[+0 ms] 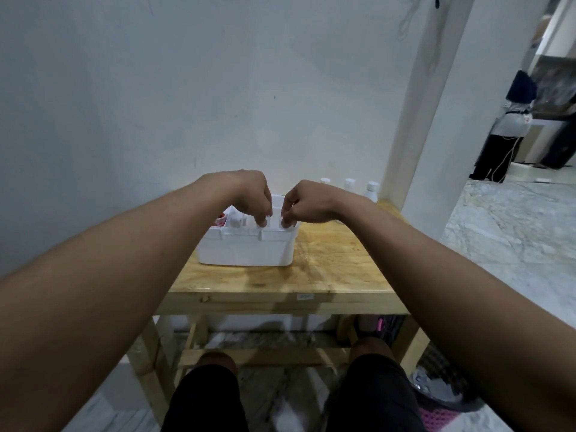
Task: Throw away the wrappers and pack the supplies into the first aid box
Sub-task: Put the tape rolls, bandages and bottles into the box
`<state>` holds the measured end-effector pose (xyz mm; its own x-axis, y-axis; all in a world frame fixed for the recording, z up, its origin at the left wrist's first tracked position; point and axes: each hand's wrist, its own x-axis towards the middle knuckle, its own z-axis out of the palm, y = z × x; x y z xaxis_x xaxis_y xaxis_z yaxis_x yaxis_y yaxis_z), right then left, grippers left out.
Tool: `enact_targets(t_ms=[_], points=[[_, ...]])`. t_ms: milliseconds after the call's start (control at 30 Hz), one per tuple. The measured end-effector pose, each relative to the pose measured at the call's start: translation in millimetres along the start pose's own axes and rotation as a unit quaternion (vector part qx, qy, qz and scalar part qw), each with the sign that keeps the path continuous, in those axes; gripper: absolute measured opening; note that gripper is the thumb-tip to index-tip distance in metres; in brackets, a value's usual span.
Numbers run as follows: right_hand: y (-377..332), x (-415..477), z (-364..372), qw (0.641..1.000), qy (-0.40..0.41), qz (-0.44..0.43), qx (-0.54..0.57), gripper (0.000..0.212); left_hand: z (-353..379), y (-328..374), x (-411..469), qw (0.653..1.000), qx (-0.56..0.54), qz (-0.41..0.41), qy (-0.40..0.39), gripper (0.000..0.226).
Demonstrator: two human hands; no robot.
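The white first aid box stands open on the wooden table. My left hand and my right hand hang close together over its right half. Their fingers are bent down into the box. The fingertips of both pinch a white item that stands inside; its exact shape is hard to make out. A red and white roll and other white supplies sit in the left half of the box.
Three white bottles stand at the table's back right, by the wall and a pillar. A lined bin sits on the floor at the lower right. A person stands far off at the right.
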<state>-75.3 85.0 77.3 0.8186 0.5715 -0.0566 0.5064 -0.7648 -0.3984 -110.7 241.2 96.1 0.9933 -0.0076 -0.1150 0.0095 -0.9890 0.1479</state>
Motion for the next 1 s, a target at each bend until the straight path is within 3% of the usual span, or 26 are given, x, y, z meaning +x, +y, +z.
enact_targets(t_ms=[367, 733, 1000], points=[[-1.9, 0.3, 2.0, 1.0, 0.005, 0.009, 0.023, 0.018, -1.2, 2.0, -0.7, 1.0, -0.003, -0.005, -0.003, 0.033], [0.5, 3.9, 2.4, 0.999, 0.037, -0.027, -0.016, 0.018, 0.7, -5.2, 3.9, 0.999, -0.001, 0.01, 0.031, 0.023], [-2.1, 2.6, 1.7, 1.0, 0.0, -0.007, -0.001, 0.019, -0.9, 1.0, 1.7, 1.0, 0.014, 0.007, -0.003, 0.027]])
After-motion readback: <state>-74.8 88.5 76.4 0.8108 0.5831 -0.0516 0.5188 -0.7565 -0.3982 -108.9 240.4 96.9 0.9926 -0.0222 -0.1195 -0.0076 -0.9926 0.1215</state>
